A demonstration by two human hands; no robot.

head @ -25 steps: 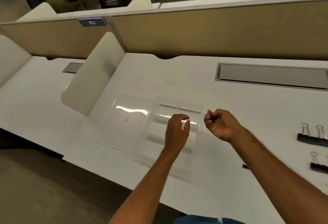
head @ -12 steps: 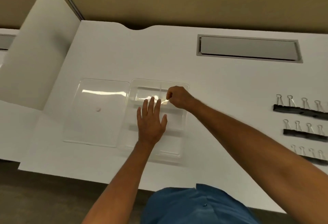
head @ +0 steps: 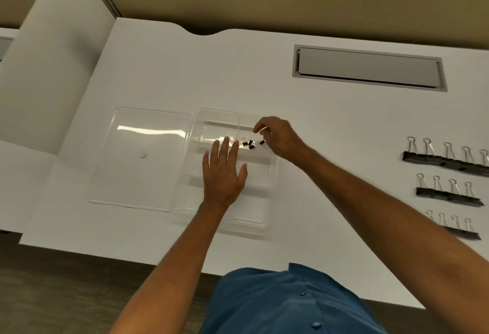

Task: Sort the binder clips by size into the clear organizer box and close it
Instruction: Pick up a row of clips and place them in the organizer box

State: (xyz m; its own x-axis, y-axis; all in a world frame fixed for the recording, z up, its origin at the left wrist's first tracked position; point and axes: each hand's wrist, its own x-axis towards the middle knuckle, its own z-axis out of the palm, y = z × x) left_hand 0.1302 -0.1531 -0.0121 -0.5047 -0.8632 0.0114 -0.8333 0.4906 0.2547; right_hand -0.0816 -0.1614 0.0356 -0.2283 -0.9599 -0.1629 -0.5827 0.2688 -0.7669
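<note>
Head view: clear organizer box [head: 272, 175] sits open on the white desk [head: 238, 79], its lid [head: 140, 159] folded flat to the left. Left hand [head: 223, 172] lies flat on the box dividers, fingers straight and slightly spread, steadying it. Right hand [head: 277, 136] hovers over the far right compartment, fingers loosely curled; cannot tell if anything is left in the pinch. Tiny binder clips [head: 251, 144] lie in or drop into that far right compartment, just under the right hand. Step in hand, by my read: smallest size being deposited; other compartments look bare. Next move likely calls for the right hand reaching well right to the rows of bigger clips: large row [head: 447, 160], medium row [head: 447, 194], small row [head: 460, 231]. Path across the desk looks free; grey cable hatch [head: 367, 67] sits far back, off route. Lid not yet closed.
</note>
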